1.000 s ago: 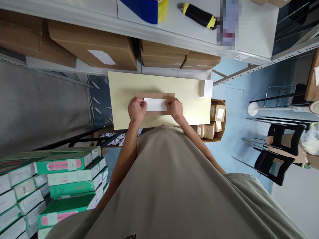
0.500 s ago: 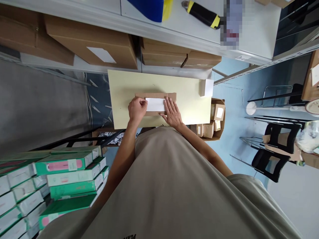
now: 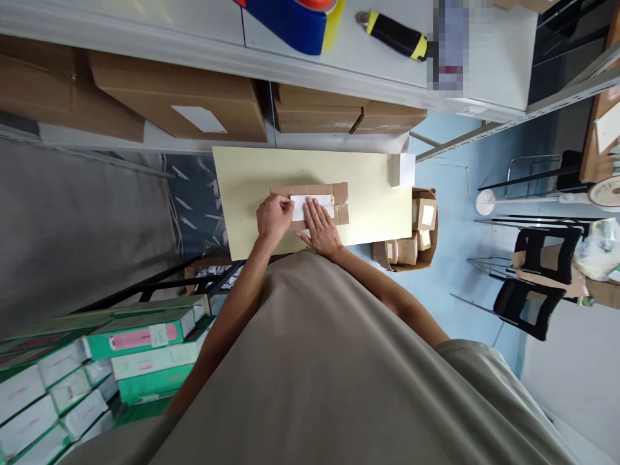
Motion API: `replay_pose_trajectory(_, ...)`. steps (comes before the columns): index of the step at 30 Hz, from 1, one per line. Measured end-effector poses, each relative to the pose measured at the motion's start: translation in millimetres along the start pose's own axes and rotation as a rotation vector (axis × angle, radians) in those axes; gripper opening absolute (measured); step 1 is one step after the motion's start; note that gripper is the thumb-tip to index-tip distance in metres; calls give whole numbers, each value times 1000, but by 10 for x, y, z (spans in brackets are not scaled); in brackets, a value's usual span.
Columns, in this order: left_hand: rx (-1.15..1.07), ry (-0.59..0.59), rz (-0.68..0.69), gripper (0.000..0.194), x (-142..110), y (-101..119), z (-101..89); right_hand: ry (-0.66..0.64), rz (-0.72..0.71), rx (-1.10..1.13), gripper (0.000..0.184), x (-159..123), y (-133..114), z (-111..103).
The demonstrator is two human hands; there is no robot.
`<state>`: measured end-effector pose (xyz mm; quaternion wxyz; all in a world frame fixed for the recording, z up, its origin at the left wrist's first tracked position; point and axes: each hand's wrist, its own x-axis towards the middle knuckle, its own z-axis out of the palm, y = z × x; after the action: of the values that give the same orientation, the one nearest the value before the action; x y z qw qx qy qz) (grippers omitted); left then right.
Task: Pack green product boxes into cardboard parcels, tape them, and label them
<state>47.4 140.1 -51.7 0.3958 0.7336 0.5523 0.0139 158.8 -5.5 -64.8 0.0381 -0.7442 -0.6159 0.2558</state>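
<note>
A brown cardboard box [image 3: 342, 194] lies flat on the pale yellow board [image 3: 375, 213], with a strip of clear tape near its right end. On its top is a white label [image 3: 299, 205] with a small yellow mark near the right end. The fingertips of my left hand [image 3: 274, 217] pinch the label's left end. Flat across the middle of the label rests my right hand [image 3: 321, 227], fingers stretched out and covering part of it.
A white block [image 3: 403, 170] stands at the board's right end. Above is a shelf with a tape dispenser [image 3: 300, 22] and a black-and-yellow utility knife [image 3: 394, 35]. A carton of small boxes [image 3: 426, 258] stands at the right, stacked green-and-white boxes [image 3: 140, 336] at lower left.
My right hand has let go of the label's right end, opened out flat and slid left to its middle. The left hand keeps its pinch. The box appears slightly farther right.
</note>
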Motion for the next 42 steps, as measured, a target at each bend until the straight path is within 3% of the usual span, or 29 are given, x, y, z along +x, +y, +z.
replay_pose_trajectory(4,22,-26,38,18,21,-21,-43,-5,-60,13,94,80,-181,60)
replay_pose_trajectory(7,39,-39,64,19,36,-19,-59,-3,-69,21,91,57,-154,27)
replay_pose_trajectory(14,47,-53,79,16,62,-12,-66,153,254,31,90,-119,106,-69)
replay_pose_trajectory(22,61,-37,147,16,-11,-44,-81,94,112,3,95,212,-399,133)
replay_pose_trajectory(26,63,-32,156,15,-33,-56,-55,86,102,-2,87,148,-228,1)
replay_pose_trajectory(29,60,-29,167,15,-43,-71,-22,138,241,-25,83,30,7,-137)
replay_pose_trajectory(32,59,-21,172,17,-67,-95,9,184,335,-24,83,-7,68,-150)
replay_pose_trajectory(39,51,15,136,50,-113,-161,8,65,111,0,82,144,-449,129)
replay_pose_trajectory(42,57,-2,157,52,-117,-171,-8,49,72,4,83,120,-424,102)
